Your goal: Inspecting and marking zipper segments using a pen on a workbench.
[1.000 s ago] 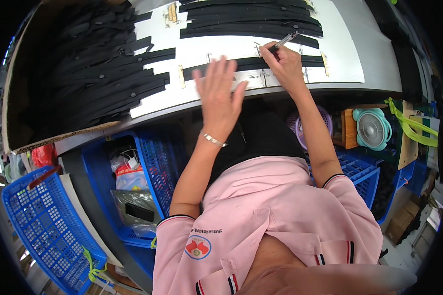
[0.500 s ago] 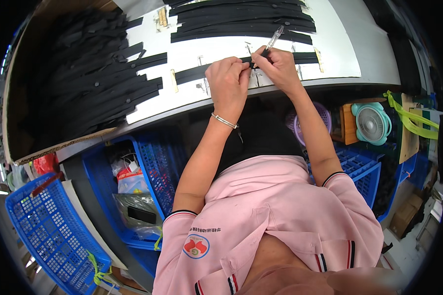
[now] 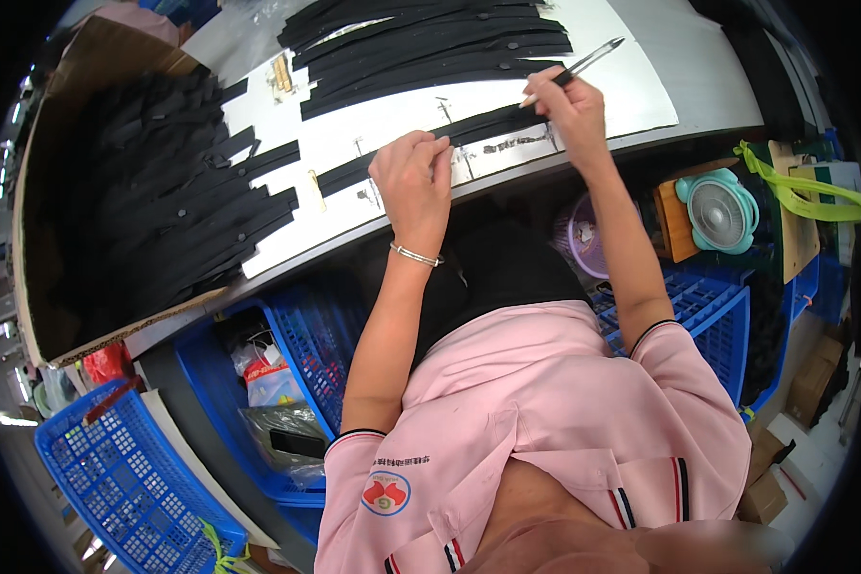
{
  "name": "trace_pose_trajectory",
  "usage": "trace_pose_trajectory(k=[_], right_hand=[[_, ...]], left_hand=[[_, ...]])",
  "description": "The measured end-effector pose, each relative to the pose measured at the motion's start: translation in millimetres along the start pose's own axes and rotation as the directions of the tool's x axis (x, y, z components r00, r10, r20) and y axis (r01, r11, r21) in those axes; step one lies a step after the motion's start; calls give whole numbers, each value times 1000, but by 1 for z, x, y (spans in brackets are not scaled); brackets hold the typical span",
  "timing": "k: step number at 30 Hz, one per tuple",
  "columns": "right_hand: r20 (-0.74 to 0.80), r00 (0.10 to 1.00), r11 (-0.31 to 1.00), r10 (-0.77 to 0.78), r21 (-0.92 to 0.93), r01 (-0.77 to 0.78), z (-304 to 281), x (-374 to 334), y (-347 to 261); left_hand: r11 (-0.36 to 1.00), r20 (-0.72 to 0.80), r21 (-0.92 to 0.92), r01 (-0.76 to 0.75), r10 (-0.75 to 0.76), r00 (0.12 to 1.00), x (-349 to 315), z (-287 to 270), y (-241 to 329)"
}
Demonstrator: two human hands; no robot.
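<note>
Since the earlier frame, the left hand [image 3: 413,182] has been drawn back along the black strip [image 3: 421,148], and the right hand [image 3: 562,107] has moved right. The pen [image 3: 572,69] is pinched in the right fingers, tip on the strip. The left fingers are curled, pressing the strip on the white table [image 3: 631,77]. The strip lies at upper centre, between both hands; it should be held flat while marked.

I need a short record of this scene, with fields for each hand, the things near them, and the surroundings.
left hand: grip closed on the black strip lying on the white sheet
right hand: holds a pen, tip end at the strip
beyond: row of black strips
left side: pile of black strips in a cardboard tray
under table: blue baskets, small fan
</note>
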State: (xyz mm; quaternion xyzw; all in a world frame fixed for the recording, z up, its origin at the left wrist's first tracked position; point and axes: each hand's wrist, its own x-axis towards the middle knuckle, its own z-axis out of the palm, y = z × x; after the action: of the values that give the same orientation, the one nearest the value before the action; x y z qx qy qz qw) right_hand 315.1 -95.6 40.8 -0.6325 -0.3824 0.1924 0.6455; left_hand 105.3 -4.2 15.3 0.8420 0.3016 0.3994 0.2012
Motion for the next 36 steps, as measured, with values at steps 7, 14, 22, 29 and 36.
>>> trace_pose_trajectory(k=[7, 14, 22, 29, 36], right_hand=[[-26, 1000, 985, 5, -175, -9, -31, 8, 20], [4, 1000, 988, 12, -154, -12, -27, 10, 21], [11, 999, 941, -49, -334, 49, -30, 12, 36], [-23, 998, 969, -58, -244, 51, -32, 9, 34], [90, 995, 963, -53, -260, 74, -37, 9, 30]], left_hand=[[999, -5, 51, 2, -2, 1000, 2, 3, 7], [990, 75, -117, -78, 87, 993, 28, 49, 45], [988, 102, -97, -121, 130, 986, 36, 81, 52], [991, 109, -76, -114, 122, 986, 36, 80, 53], [991, 107, -82, -110, 118, 987, 37, 81, 52]])
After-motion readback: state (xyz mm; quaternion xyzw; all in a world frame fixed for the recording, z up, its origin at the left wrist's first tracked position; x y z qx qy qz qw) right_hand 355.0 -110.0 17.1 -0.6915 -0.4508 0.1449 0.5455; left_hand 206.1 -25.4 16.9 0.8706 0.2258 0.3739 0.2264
